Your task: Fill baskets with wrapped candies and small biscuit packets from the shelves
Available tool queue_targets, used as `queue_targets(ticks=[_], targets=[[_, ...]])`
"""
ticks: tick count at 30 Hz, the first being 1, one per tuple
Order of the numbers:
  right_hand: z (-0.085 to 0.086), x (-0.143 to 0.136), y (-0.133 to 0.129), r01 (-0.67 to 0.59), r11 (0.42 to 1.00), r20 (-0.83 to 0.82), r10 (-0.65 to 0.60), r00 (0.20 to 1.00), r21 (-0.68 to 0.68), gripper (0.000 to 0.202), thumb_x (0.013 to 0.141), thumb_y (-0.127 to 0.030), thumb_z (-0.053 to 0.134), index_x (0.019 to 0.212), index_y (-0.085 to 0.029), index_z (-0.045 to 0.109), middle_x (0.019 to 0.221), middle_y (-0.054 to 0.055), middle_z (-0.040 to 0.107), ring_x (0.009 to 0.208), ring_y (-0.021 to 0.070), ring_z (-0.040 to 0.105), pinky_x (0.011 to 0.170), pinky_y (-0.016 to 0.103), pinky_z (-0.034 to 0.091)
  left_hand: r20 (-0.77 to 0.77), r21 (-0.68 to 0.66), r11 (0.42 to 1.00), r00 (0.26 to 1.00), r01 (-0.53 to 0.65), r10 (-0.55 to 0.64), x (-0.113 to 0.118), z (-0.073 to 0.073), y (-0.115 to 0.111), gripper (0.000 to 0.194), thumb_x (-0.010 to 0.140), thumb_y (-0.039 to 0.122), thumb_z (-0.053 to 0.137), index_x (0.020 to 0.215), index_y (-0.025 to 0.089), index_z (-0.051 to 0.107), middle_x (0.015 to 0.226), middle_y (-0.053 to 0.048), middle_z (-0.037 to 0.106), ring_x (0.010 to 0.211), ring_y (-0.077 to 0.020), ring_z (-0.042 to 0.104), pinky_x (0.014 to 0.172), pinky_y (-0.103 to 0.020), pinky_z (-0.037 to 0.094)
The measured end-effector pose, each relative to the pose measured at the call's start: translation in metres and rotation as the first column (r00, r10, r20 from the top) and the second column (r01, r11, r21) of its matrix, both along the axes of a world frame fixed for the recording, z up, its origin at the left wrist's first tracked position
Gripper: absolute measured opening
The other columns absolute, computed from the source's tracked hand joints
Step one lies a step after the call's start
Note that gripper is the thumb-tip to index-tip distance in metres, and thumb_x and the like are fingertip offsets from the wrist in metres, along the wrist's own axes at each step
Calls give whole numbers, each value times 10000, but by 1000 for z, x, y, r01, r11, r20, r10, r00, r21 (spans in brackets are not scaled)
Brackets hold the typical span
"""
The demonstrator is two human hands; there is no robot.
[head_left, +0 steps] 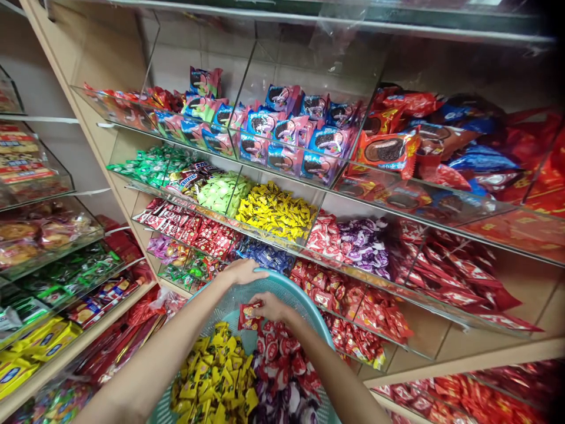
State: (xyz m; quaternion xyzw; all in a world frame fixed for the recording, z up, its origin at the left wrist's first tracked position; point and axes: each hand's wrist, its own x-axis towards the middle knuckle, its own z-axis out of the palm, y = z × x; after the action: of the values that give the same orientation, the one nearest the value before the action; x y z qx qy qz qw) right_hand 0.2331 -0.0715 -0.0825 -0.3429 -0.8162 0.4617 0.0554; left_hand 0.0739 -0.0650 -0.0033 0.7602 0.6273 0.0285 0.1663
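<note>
Left hand: we are gripping the basket rim. Right hand: we are pinching a red packet. We are judging a level basket best against spills.

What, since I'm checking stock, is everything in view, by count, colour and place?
basket: one, teal, front centre
small packet: one, red, over basket
yellow sweets: many, yellow, basket's left, middle shelf
wrapped sweets: many, red-white and purple-white, basket's right, middle shelf
green sweets: many, green, middle shelf's left
blue sweets: many, dark blue, lower shelf
biscuit packets: many, blue-pink and red-orange, upper shelf
red packets: many, red, lower shelves
side packs: many, yellow and green, left shelves
shelves: several, wood and clear, ahead and left
left hand: one, bare, basket's far rim
right hand: one, bare, holding small packet
</note>
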Motion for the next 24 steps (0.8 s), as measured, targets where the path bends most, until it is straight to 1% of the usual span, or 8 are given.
queue_targets(ticks=[4, 7, 10, 13, 15, 17, 19, 24], targets=[[2, 9, -14, -95, 987, 44, 90, 995, 128, 230, 710, -233, 599, 932, -216, 656, 956, 31, 668, 873, 205, 581, 814, 320, 429, 26, 3, 1000, 1000, 17, -17, -1, 0, -1, 678, 718, 759, 240, 838, 230, 648, 838, -68, 683, 763, -225, 634, 589, -245, 408], [12, 20, -24, -147, 956, 69, 134, 989, 254, 265, 743, -319, 589, 990, -233, 635, 1013, 37, 652, 946, 218, 563, 853, 340, 419, 22, 2, 1000, 1000, 7, -7, 0, 1, 0, 698, 710, 770, 224, 839, 229, 646, 844, -71, 681, 789, -240, 632, 582, -247, 406], [36, 44, -22, -35, 927, -67, 65, 996, 374, 325, 786, -374, 546, 1068, -219, 588, 1112, 55, 605, 1046, 218, 515, 921, 358, 373, 21, -6, 1000, 1000, -5, 5, 2, 3, 1, 709, 699, 778, 222, 852, 231, 645, 853, -75, 679, 811, -251, 630, 588, -251, 406], [63, 86, -4, 110, 926, -207, -35, 978, 362, 261, 849, -365, 441, 955, -190, 604, 950, 43, 649, 868, 160, 580, 789, 282, 433, 23, -33, 999, 1000, -21, 21, 3, 4, 2, 714, 688, 783, 233, 854, 228, 649, 851, -79, 680, 810, -254, 632, 596, -252, 410], [72, 117, 13, 232, 902, -162, -183, 970, 365, 257, 866, -344, 396, 866, -180, 594, 825, 30, 650, 756, 137, 582, 696, 244, 433, 21, -46, 999, 999, -29, 30, 2, 4, 2, 717, 681, 785, 243, 873, 227, 650, 858, -83, 679, 814, -256, 632, 605, -254, 414], [69, 144, 30, 315, 837, 27, -365, 931, 448, 195, 850, -303, 420, 861, -182, 573, 805, 26, 639, 748, 136, 569, 679, 233, 409, 15, -44, 999, 999, -30, 31, 2, 4, 2, 719, 683, 784, 244, 896, 229, 648, 875, -87, 678, 825, -259, 630, 619, -259, 419], [58, 161, 42, 327, 785, 192, -485, 853, 527, 134, 798, -267, 500, 882, -183, 563, 869, 45, 628, 836, 164, 553, 704, 245, 384, 13, -34, 999, 1000, -24, 25, 1, 4, 1, 715, 693, 777, 242, 909, 229, 647, 890, -91, 677, 829, -259, 628, 625, -263, 421], [29, 165, 48, 297, 770, 326, -539, 777, 565, 247, 691, -214, 611, 931, -185, 558, 945, 92, 605, 969, 230, 506, 766, 295, 340, 40, -21, 1000, 999, -17, 18, 3, 6, -1, 689, 710, 760, 247, 866, 225, 652, 853, -73, 680, 762, -226, 631, 584, -241, 409]])
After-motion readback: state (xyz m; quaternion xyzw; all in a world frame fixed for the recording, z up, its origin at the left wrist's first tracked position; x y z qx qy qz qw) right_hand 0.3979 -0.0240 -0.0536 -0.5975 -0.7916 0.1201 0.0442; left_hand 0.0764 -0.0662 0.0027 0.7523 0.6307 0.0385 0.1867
